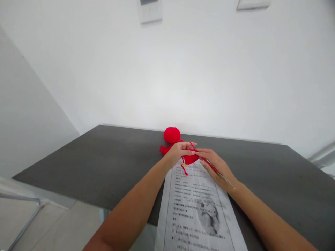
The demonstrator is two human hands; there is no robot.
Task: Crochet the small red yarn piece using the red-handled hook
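Observation:
My left hand [180, 151] is closed in a pinch on a small red crochet piece [190, 159], with red yarn running over its fingers. My right hand [216, 167] is closed on a thin metal crochet hook [225, 180] with a red grip; the hook's tip meets the red piece between the two hands. A red ball of yarn [172, 134] sits just behind the hands on the dark grey table [99, 164]. A loose bunch of red yarn [164, 149] lies left of my left hand.
A printed sheet of paper [199, 212] with text and a grey picture lies under the hands and hangs over the table's near edge. A white wall stands right behind the table. A metal chair frame [23, 218] shows at the lower left.

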